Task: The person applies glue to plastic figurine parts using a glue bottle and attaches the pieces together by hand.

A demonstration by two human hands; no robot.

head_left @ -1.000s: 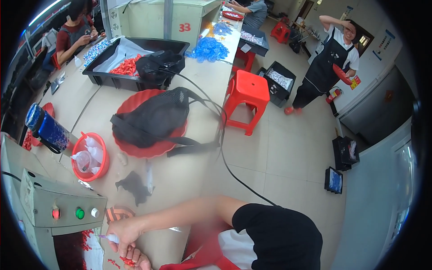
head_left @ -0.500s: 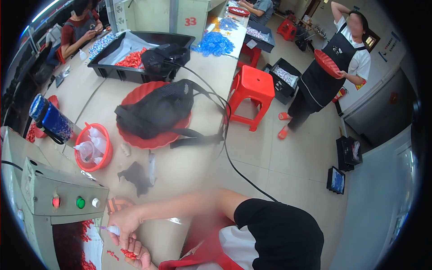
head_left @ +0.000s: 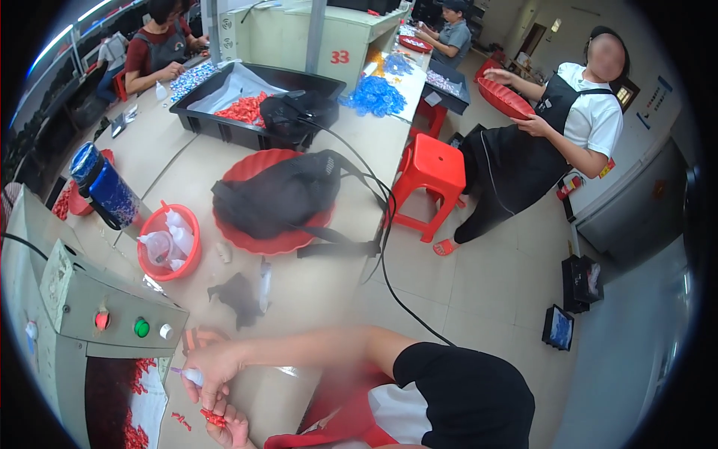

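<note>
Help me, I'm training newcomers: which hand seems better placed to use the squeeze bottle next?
Probably the right hand: it holds the purple-tipped squeeze bottle, while the left hand is occupied with small red pieces.

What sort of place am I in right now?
Probably a small factory workshop: there's a machine with coloured buttons, a black tray of small red pieces on a long bench, and a person in a dark apron standing nearby.
</note>
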